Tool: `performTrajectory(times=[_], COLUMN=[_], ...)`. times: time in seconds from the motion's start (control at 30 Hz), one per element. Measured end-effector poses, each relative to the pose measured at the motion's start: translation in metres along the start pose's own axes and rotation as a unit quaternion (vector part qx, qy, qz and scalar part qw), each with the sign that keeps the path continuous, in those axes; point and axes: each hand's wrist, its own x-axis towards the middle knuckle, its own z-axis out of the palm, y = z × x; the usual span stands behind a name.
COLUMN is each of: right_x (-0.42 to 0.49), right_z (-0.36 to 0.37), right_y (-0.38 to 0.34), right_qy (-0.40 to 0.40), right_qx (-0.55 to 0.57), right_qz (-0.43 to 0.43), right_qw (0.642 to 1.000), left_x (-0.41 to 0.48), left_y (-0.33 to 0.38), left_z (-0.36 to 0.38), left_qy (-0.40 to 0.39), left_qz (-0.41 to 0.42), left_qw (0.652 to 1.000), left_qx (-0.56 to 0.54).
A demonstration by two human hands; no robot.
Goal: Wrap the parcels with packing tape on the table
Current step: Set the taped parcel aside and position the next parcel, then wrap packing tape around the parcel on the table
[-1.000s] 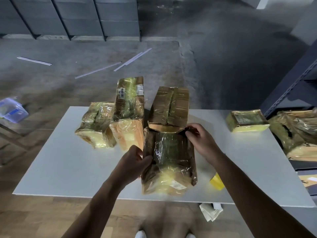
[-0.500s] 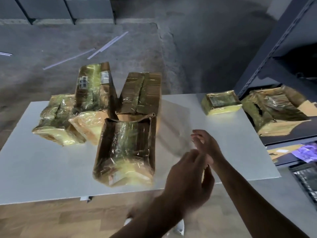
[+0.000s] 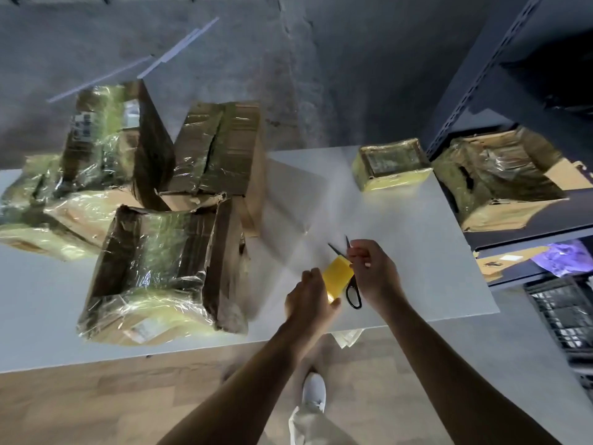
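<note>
My left hand (image 3: 309, 298) grips a yellow roll of packing tape (image 3: 335, 279) above the white table (image 3: 401, 252) near its front edge. My right hand (image 3: 373, 273) pinches at the top edge of the roll, right beside it. Black scissors (image 3: 351, 289) lie on the table under my hands, blades pointing away. A large tape-wrapped cardboard parcel (image 3: 160, 271) lies to the left of my hands. Behind it stand two taller wrapped parcels (image 3: 221, 149) (image 3: 109, 130), with a lower one (image 3: 29, 203) at far left. A small wrapped parcel (image 3: 391, 163) sits at the table's far right.
A dark metal shelf rack (image 3: 481, 75) stands to the right, holding a torn wrapped box (image 3: 494, 181). A black crate (image 3: 564, 313) sits low on the right. Crumpled paper (image 3: 348, 337) lies on the wooden floor under the table edge. White strips (image 3: 179, 48) lie on the concrete floor beyond.
My hands left the large parcel and moved right. My left hand now holds the yellow tape roll and my right hand pinches at it. The view has swung right and down.
</note>
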Motion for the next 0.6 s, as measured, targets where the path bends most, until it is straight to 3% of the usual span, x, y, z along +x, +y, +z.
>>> performTrajectory(times=[0.13,0.3,0.6], right_x=[-0.001,0.004,0.014], right_z=[-0.010,-0.019,-0.011], right_y=[0.006,0.005,-0.043], right_qy=[0.036,0.058,-0.016], right_qx=[0.017,0.005,0.069], right_qz=[-0.018,-0.028,-0.009], right_qw=[0.999,0.998,0.997], left_x=[0.005,0.001,-0.005], left_y=[-0.004,-0.006,0.020], left_z=[-0.003,-0.022,-0.084], left_qy=[0.014,0.034,0.067], left_qz=[-0.009,-0.039,-0.047], left_qw=[0.999,0.980,0.886], left_qx=[-0.038,-0.194,-0.456])
